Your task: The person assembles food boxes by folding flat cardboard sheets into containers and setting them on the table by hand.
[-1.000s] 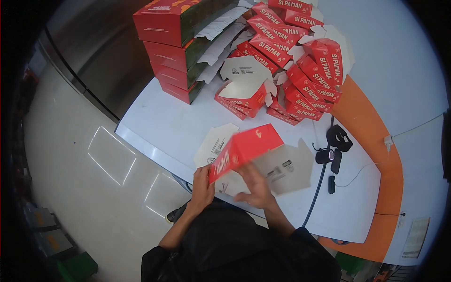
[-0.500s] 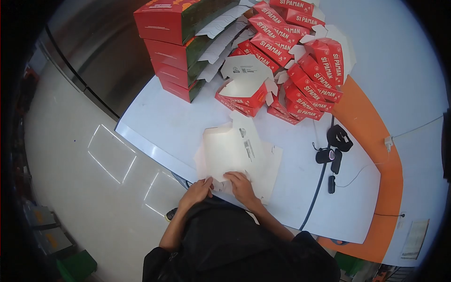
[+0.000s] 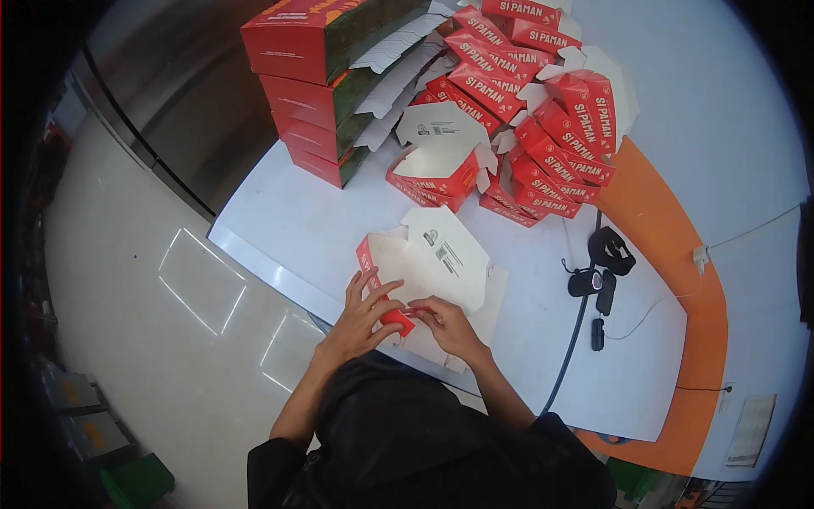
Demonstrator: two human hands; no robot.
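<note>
A partly folded cardboard food box (image 3: 449,259) lies in front of me, its pale inside and printed lid flap facing up. Its near left wall stands raised and shows red. My left hand (image 3: 363,316) grips that red wall with its fingers spread along it. At the near corner of the box, my right hand (image 3: 445,327) pinches a small flap between thumb and fingers. Under the box lies a flat pale cardboard sheet (image 3: 492,310), partly covered.
Folded red boxes (image 3: 555,157) are piled at the back right, beside an open red box (image 3: 437,165). Stacked larger red and green boxes (image 3: 297,93) stand back left. A black cable (image 3: 570,360), a small black cylinder (image 3: 585,282) and a black strap (image 3: 612,250) lie to the right.
The box's left wall has been folded up, so its red outside now shows. My left hand has moved up onto that wall, and my right hand has shifted slightly right at the corner.
</note>
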